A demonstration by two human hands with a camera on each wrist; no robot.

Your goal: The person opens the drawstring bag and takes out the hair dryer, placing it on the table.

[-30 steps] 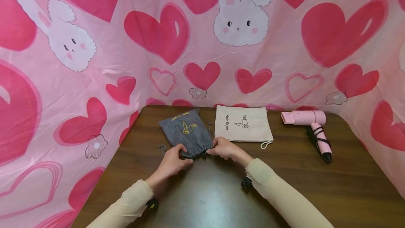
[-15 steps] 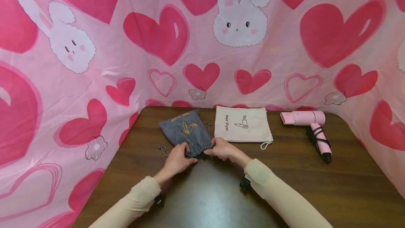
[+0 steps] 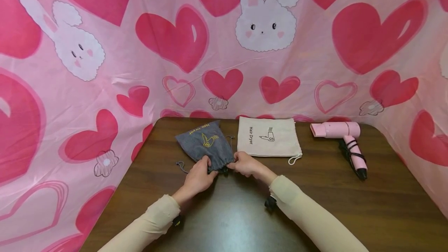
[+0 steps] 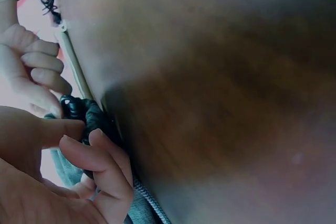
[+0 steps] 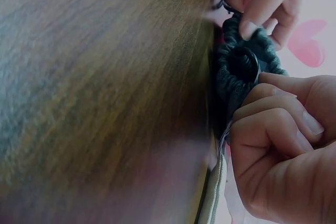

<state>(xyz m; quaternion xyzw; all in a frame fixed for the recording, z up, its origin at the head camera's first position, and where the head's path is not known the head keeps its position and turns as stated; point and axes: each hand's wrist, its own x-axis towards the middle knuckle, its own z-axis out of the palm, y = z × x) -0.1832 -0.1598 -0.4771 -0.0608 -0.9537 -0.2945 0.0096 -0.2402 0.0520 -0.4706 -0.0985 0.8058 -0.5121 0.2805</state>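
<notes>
A grey drawstring bag, printed with a yellow hair dryer and the words "Hair Dryer", lies on the table with its gathered mouth toward me. My left hand pinches the left side of that mouth, thumb and fingers on the ruffled rim. On the other side, my right hand grips the rim between thumb and curled fingers. In the right wrist view, a black coiled thing shows inside the opening; the rest of the bag's contents is hidden. A grey drawstring end lies left of the bag.
A cream drawstring bag with a black hair dryer print lies flat just right of the grey one. Farther right is a pink hair dryer, its black cord wrapped round the handle. Pink printed cloth hangs behind the brown table.
My left hand has shifted slightly right and up along the bag's mouth, which is now gathered narrower. My right hand stays nearly in place at the rim.
</notes>
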